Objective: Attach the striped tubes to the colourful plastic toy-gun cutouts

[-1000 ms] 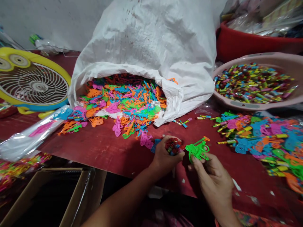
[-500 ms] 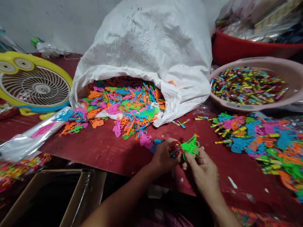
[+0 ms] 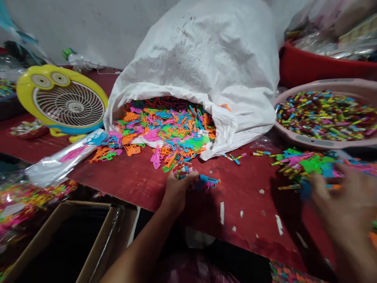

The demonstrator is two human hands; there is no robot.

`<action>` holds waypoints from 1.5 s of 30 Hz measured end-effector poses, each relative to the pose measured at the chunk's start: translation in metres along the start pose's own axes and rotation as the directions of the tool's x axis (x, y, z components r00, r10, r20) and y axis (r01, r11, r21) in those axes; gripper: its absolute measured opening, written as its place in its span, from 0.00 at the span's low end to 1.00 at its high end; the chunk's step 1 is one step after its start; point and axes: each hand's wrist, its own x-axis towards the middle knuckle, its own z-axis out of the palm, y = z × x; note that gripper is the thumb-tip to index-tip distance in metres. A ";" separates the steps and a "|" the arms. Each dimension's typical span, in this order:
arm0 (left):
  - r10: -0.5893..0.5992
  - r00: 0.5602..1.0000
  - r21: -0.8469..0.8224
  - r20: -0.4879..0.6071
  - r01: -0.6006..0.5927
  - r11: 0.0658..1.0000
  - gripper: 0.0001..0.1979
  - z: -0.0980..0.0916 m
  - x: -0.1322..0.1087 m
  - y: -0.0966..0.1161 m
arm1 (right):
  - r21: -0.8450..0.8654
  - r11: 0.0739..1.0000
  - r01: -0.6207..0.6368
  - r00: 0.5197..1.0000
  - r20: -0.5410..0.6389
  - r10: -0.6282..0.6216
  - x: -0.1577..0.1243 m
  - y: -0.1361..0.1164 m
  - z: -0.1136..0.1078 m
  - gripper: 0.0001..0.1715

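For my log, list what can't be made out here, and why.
Right hand: head view, blurred; whether it grips any toys is unclear.
Bundle: head view, left hand covers its lower part.
Sack: head view, its sides hide what lies deeper.
Box: head view, too dark inside; bottom edge cuts it.
Red tub: head view, right edge cuts it.

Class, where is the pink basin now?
In the head view, the pink basin is at the right, in front of the red tub and beside the white sack.
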 end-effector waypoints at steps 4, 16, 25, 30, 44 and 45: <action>-0.004 0.999 0.077 0.038 0.001 0.997 0.15 0.001 -0.004 -0.012 | 0.299 0.895 0.331 0.802 0.411 -0.433 -0.050 -0.063 0.060 0.17; 0.055 0.997 0.112 -0.047 -0.050 0.993 0.20 0.005 -0.002 -0.019 | 0.284 0.909 0.305 0.759 0.504 -0.412 -0.063 -0.069 0.078 0.19; -0.136 0.962 0.037 0.235 0.131 0.991 0.14 0.045 -0.007 -0.036 | 0.529 0.674 -0.515 0.672 0.738 -0.066 -0.085 -0.088 0.040 0.34; -0.260 0.897 0.082 0.357 0.247 0.966 0.14 0.051 0.000 -0.040 | 0.488 0.833 -0.262 0.796 0.597 -0.100 -0.076 -0.072 0.025 0.31; -0.215 0.919 0.053 0.330 0.209 0.976 0.19 0.051 -0.003 -0.040 | 0.409 0.889 0.207 0.852 0.371 -0.369 -0.073 -0.032 0.036 0.11; -0.206 0.926 0.047 0.316 0.201 0.978 0.19 0.051 -0.004 -0.040 | 0.412 0.906 0.099 0.881 0.387 -0.273 -0.077 -0.033 0.036 0.09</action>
